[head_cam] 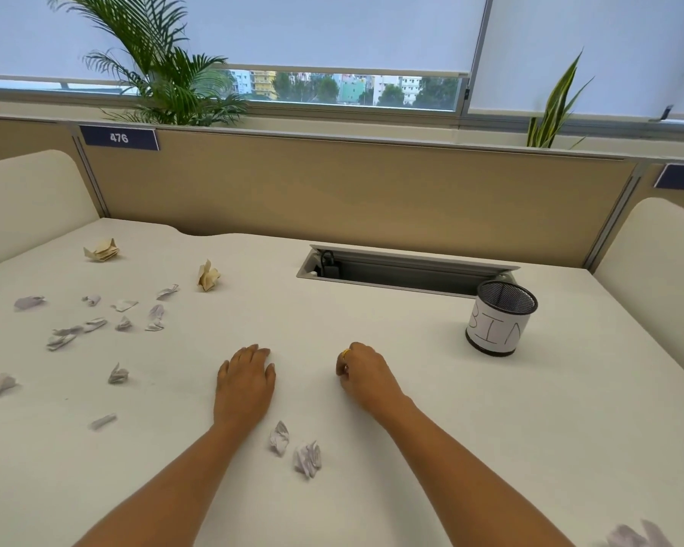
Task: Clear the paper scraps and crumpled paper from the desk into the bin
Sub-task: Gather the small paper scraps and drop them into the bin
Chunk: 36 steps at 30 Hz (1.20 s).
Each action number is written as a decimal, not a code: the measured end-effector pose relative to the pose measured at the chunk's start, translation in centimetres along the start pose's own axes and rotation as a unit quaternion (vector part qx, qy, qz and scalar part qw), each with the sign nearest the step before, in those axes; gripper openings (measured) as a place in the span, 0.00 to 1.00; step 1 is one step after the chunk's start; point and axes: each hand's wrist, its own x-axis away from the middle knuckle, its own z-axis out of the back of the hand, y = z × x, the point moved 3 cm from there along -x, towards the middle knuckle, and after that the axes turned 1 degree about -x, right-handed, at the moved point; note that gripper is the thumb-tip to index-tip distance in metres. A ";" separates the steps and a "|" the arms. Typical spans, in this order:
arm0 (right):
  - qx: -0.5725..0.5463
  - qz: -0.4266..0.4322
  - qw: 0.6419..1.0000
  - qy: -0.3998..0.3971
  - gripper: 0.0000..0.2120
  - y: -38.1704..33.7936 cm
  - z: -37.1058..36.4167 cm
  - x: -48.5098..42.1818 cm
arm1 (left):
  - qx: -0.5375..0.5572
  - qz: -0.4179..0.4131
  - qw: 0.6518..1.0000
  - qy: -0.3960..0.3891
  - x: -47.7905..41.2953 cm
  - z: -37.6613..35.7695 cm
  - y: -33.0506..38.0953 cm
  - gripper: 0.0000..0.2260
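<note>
Left hand (245, 382) lies flat on the white desk (431, 408), palm down, fingers relaxed and spread a little, gripping nothing. Right hand (362, 373) sits just beside it, knuckles up, fingers curled under into a fist, a gold ring on one finger, and no paper shows in that curl. Two white crumpled paper balls (293, 448) lie close together between the forearms, nearer the person than both hands, touching neither. Off to the left, well apart from the left hand, a scatter of small white scraps (123, 323) is spread across the desk, with one scrap (118, 375) lying nearer that hand. Farther back on that side lie two beige crumpled papers (208, 275). The bin (500, 321), a black mesh cup with a hand-lettered white label, stands upright on the right, beyond the right hand and apart from it, just in front of the open cable tray (403, 272). More white paper (632, 536) shows at the bottom right edge, blurred
</note>
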 end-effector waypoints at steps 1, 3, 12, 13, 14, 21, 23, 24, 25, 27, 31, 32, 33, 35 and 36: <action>-0.009 -0.011 1.000 0.003 0.11 0.3 0.4 0.4 | 0.003 -0.001 1.000 0.001 0.3 0.1 0.0 0.16; -0.027 -0.028 0.999 0.014 0.11 1.1 1.4 1.0 | 0.005 -0.005 1.000 0.004 1.1 0.3 0.2 0.16; 0.020 -0.120 0.967 0.222 0.11 7.8 11.2 2.8 | -0.001 -0.018 1.000 0.000 2.8 0.9 0.2 0.16; 0.031 -0.129 0.962 0.240 0.11 8.5 12.2 2.9 | 0.000 -0.020 1.000 0.000 2.8 0.9 0.2 0.16; 0.039 -0.136 0.957 0.254 0.10 9.1 13.2 2.9 | 0.001 -0.021 1.000 0.000 2.9 1.0 0.3 0.16; 0.074 -0.172 0.942 0.277 0.11 12.0 16.9 1.9 | -0.002 -0.017 1.000 0.000 2.9 1.1 0.3 0.17; 0.063 -0.178 0.943 0.273 0.10 12.5 17.3 1.4 | -0.004 -0.016 1.000 -0.001 2.8 1.0 0.2 0.17; 0.064 -0.181 0.944 0.269 0.10 12.8 17.5 1.2 | -0.003 -0.016 1.000 -0.001 2.8 0.9 0.2 0.16; 0.069 -0.184 0.945 0.261 0.10 13.0 17.5 0.9 | -0.003 -0.015 1.000 -0.001 2.7 0.9 0.2 0.16; 0.083 -0.188 0.949 0.239 0.11 13.6 17.4 0.6 | -0.006 -0.015 1.000 0.000 2.6 0.9 0.1 0.16; 0.095 -0.198 0.955 0.199 0.12 14.6 17.2 0.1 | 0.000 -0.013 1.000 0.004 2.6 0.8 0.1 0.16; 0.099 -0.196 0.956 0.196 0.12 14.7 17.1 0.1 | -0.001 -0.013 1.000 0.004 2.6 0.8 0.1 0.16; 0.103 -0.193 0.956 0.198 0.13 14.7 17.0 0.2 | -0.001 -0.014 1.000 0.004 2.6 0.9 0.2 0.15; 0.113 -0.186 0.954 0.205 0.13 14.4 16.9 0.3 | 0.003 -0.014 1.000 0.006 2.6 0.9 0.2 0.15; 0.119 -0.183 0.953 0.212 0.13 14.1 16.7 0.4 | 0.005 -0.014 1.000 0.005 2.6 0.9 0.2 0.16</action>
